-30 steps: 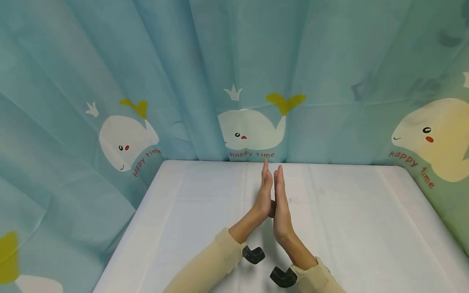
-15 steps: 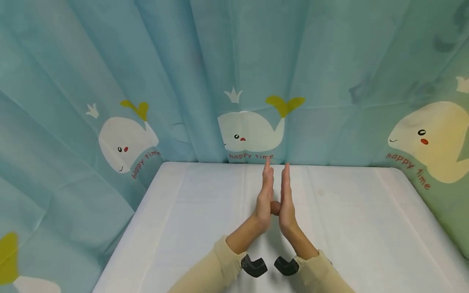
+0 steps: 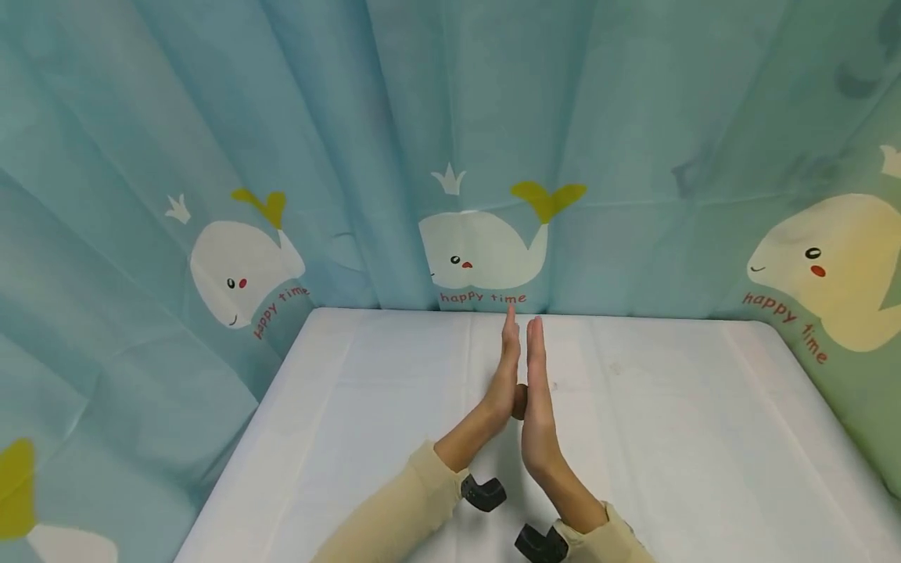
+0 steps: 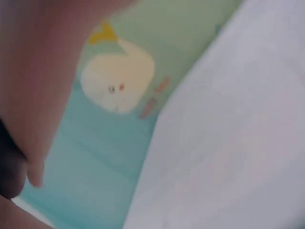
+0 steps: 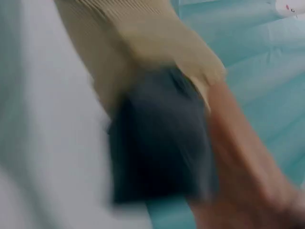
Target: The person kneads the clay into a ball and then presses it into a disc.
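Observation:
Between the flat palms in the head view sits a small rounded brown lump (image 3: 520,401), touched by both hands and partly hidden; its material is unclear. My left hand (image 3: 504,383) stands on edge with straight fingers pointing away. Facing it, my right hand (image 3: 538,407) is likewise straight-fingered and slightly nearer the body. The fingertips stay slightly apart. In the left wrist view, blurred skin (image 4: 43,71) fills the left side beside a dark rounded shape (image 4: 12,174) that I cannot identify. A beige sleeve (image 5: 157,38) and a bare wrist (image 5: 238,143) appear in the right wrist view.
A white-covered table (image 3: 669,438) lies beneath the hands. Behind it hangs a blue-green curtain (image 3: 619,117) printed with whales. Black wrist cameras (image 3: 483,493) sit at both cuffs; a large dark one (image 5: 162,138) blocks the middle of the right wrist view.
Half a second ago the palms were wider apart around the lump and their wrists level. Now they are closer, with the right hand shifted left and its wrist back toward the body.

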